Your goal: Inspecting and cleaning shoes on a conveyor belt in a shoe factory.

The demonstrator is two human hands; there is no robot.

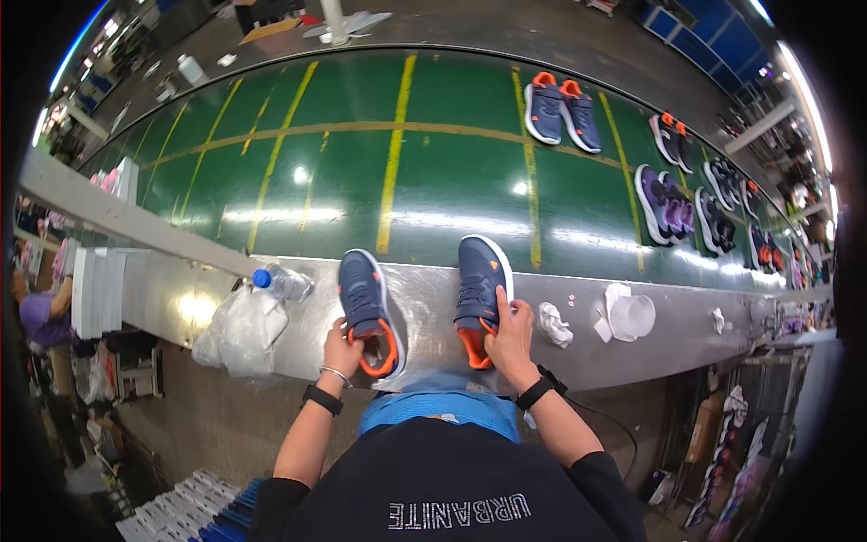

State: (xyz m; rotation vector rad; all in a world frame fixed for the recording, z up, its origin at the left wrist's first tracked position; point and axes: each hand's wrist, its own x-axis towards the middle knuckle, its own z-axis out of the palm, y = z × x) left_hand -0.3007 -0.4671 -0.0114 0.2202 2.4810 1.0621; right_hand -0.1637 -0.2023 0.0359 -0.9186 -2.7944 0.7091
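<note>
Two navy sneakers with orange linings and white soles rest on a metal ledge in front of me, toes pointing away. My left hand is closed at the collar of the left sneaker, its fingers along the outer side near the heel. On the outer side of the right sneaker, my right hand grips near the ankle opening, with the index finger stretched forward along the upper. A gap of bare metal separates the two shoes.
Beyond the ledge runs a green conveyor belt with yellow lines, carrying another navy pair and several dark shoes at right. A capped plastic bottle and clear bags lie left; crumpled paper and a white cup sit right.
</note>
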